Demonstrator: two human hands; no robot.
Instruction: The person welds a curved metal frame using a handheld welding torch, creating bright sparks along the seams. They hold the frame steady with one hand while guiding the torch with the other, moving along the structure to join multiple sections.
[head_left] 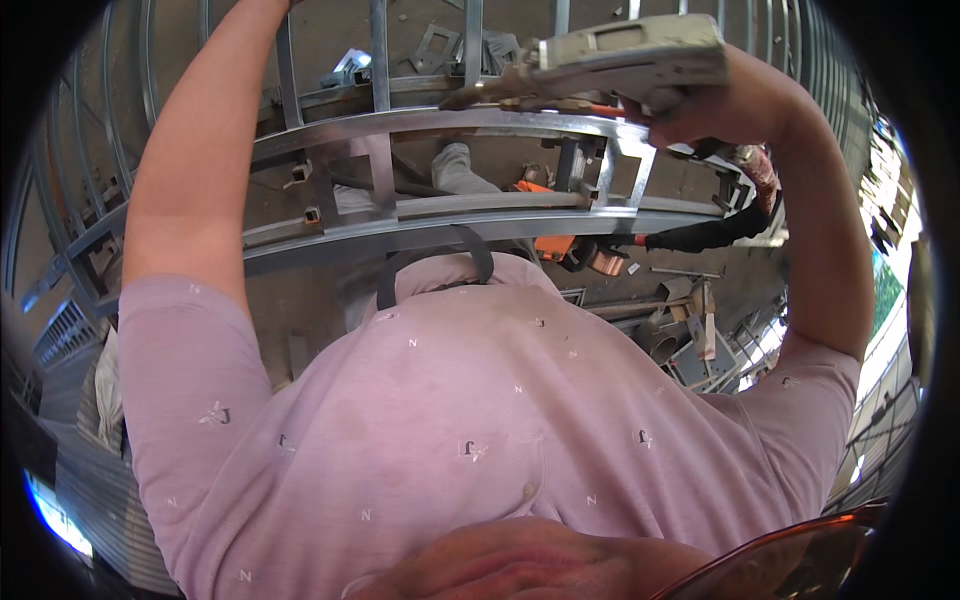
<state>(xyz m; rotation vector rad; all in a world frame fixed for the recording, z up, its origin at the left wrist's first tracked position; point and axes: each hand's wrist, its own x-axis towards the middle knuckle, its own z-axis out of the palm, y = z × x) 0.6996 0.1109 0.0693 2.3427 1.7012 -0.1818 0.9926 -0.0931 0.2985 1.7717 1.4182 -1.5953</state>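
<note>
My right hand [715, 112] is wrapped round a worn, grey welding gun [625, 62], held level with its tapered dark tip pointing left. The tip is just above a shiny metal frame [440, 122] made of square tubes, close to its curved upper rail. Whether the tip touches the metal I cannot tell. My left arm [195, 160] reaches up and forward past the frame's left side, and the hand itself lies beyond the top edge of the picture. A thin reddish rod [570, 107] lies along the rail below the gun.
A black cable [715, 232] with red parts curves below my right wrist. Under the frame are an orange tool [555, 245] and a copper-coloured piece [607, 262]. Metal offcuts [690, 320] litter the floor at right; upright bars [378, 55] stand at the far side.
</note>
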